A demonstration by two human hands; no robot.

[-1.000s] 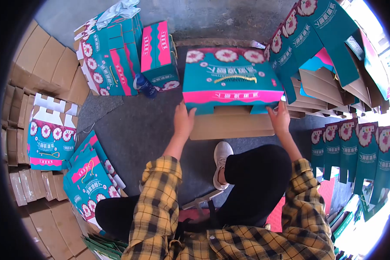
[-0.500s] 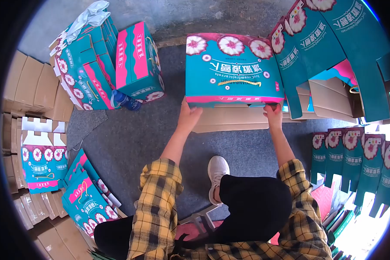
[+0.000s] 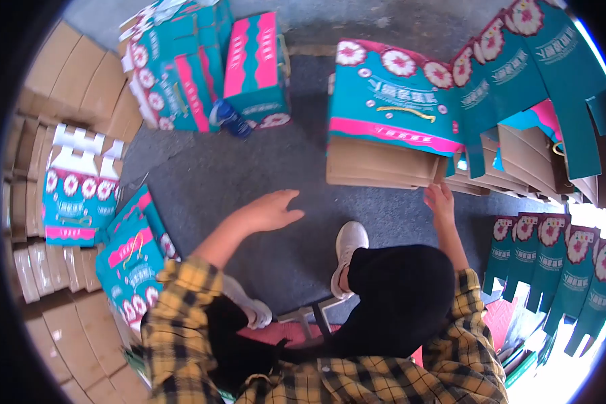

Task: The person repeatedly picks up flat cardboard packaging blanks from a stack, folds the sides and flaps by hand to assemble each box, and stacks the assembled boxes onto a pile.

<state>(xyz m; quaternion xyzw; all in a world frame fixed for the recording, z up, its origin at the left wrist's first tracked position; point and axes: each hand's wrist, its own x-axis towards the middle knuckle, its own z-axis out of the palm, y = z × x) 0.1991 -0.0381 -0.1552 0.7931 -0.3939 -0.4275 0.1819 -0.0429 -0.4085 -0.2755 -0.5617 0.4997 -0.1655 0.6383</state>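
A teal and pink printed carton (image 3: 394, 101) with a gold cord handle lies at the back right, brown cardboard (image 3: 377, 161) showing under its pink edge. My right hand (image 3: 440, 203) is at the lower right corner of that cardboard, fingertips right at its edge, fingers partly apart. Well to the left of the carton, my left hand (image 3: 273, 210) hovers over the grey floor, holding nothing, with thumb and fingers spread.
Large teal printed sheets (image 3: 552, 74) stand at the right above brown cartons. Several narrow teal panels (image 3: 542, 249) line the lower right. At the left are brown cardboard stacks (image 3: 87, 74) and folded printed cartons (image 3: 81, 195). A blue bottle (image 3: 232, 119) lies before a pink-topped carton (image 3: 251, 54).
Both hands have come off the carton's front edge. My left hand has drawn back toward me, while my right has dropped to the brown cardboard's corner. The view has shifted left.
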